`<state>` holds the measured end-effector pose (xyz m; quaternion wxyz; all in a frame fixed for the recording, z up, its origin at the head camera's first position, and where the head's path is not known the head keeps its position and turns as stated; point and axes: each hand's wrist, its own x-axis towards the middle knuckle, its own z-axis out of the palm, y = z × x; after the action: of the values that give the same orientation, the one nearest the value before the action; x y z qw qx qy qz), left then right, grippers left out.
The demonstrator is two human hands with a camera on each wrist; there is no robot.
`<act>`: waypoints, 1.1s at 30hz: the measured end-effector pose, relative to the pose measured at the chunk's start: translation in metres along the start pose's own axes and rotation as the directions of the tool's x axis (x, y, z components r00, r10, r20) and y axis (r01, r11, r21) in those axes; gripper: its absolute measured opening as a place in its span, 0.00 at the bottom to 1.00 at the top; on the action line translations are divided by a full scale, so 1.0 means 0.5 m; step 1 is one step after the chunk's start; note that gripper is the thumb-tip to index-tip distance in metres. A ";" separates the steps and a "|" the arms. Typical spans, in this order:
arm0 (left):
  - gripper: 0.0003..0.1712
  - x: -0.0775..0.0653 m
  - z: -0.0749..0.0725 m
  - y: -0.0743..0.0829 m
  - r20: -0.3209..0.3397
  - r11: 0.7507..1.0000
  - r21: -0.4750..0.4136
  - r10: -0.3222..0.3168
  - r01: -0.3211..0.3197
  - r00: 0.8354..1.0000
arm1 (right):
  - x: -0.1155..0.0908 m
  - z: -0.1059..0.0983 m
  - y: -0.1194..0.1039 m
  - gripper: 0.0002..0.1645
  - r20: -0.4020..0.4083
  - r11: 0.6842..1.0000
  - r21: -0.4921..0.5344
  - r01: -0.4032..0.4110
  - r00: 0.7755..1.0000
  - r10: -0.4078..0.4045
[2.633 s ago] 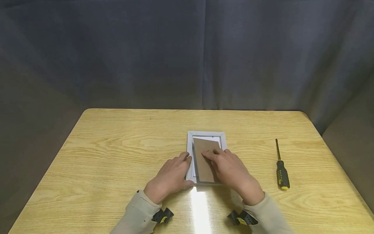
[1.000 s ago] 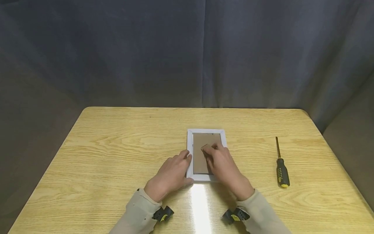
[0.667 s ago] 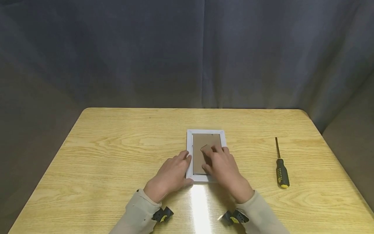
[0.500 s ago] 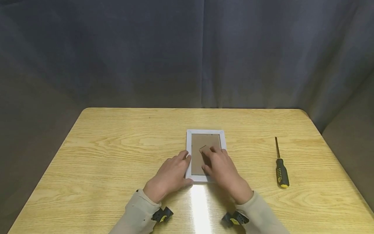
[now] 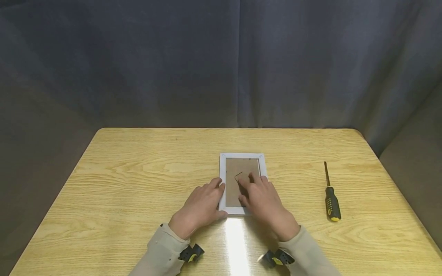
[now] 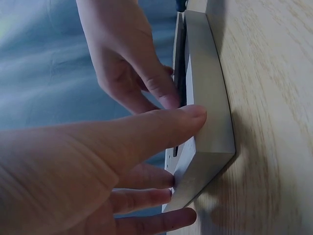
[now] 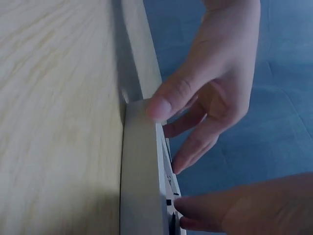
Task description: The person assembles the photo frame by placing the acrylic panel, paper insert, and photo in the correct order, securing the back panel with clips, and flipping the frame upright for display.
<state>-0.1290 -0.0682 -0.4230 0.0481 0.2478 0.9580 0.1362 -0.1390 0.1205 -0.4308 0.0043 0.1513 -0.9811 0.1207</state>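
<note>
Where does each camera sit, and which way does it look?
Head: worn on the head, looks forward and down at the table, frame and screwdriver; left hand, right hand and sleeves show.
Left wrist: on that wrist, faces the frame's near side; left hand close, right hand beyond.
Right wrist: on that wrist, faces the frame too; right hand low, left hand above.
Both wrist views share that near side.

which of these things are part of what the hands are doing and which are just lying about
Part of the job:
- picture frame, touched by the left hand
- brown board inside the frame, under the right hand

Lying about:
- screwdriver, untouched on the table to the right; it could belong to the job, but nothing shows that
</note>
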 end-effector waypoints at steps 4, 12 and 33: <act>0.46 0.000 0.000 -0.002 -0.002 1.000 -0.004 -0.006 0.006 1.000 | 0.005 -0.002 0.003 0.22 -0.032 0.998 0.063 0.015 0.999 -0.013; 0.46 0.001 0.000 -0.005 -0.004 1.000 -0.001 -0.019 0.019 1.000 | 0.010 0.004 0.009 0.21 -0.054 0.995 0.102 0.012 0.999 -0.007; 0.47 -0.001 -0.006 -0.023 0.024 0.997 -0.048 -0.061 0.062 0.998 | 0.011 -0.038 0.048 0.26 -0.159 0.983 0.181 -0.013 0.986 0.042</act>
<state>-0.1344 -0.0787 -0.4232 0.0691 0.2183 0.9610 0.1551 -0.1519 0.1457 -0.4179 0.0688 0.1271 -0.9647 0.2203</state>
